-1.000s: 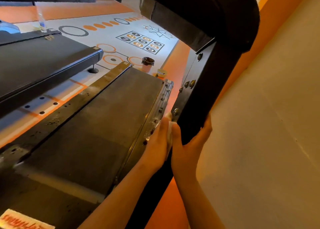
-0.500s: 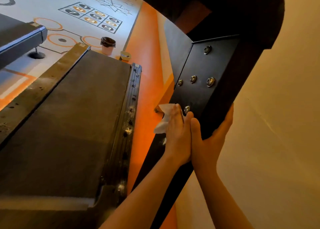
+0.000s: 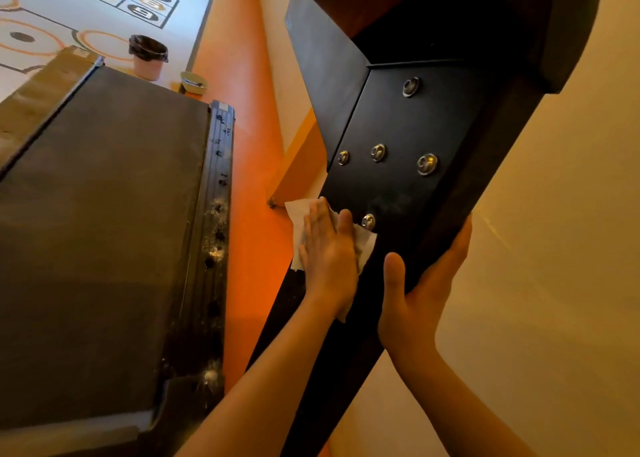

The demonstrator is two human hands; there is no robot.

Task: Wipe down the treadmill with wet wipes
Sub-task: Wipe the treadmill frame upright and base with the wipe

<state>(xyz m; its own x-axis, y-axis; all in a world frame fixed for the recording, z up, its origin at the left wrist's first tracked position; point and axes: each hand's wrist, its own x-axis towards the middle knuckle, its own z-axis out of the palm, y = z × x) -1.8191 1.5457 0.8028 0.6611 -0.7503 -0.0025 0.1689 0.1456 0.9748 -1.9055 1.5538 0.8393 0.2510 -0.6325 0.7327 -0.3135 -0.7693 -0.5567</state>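
My left hand [image 3: 327, 259] lies flat, fingers straight, pressing the wet wipe [image 3: 297, 216] against the treadmill's black upright [image 3: 398, 186], at its left edge beside the lowest bolt [image 3: 368, 221]. My right hand [image 3: 415, 294] clasps the upright's right edge, thumb on the front face. I should press evenly, circle each bolt head, and refold the wipe once it looks soiled.

A pink bin [image 3: 147, 62] with a black liner stood far left on the patterned floor [image 3: 69, 3]. Just right of it lay a small dish [image 3: 194, 83], on an orange strip [image 3: 228, 58]. A cream wall [image 3: 554, 283] filled the right.
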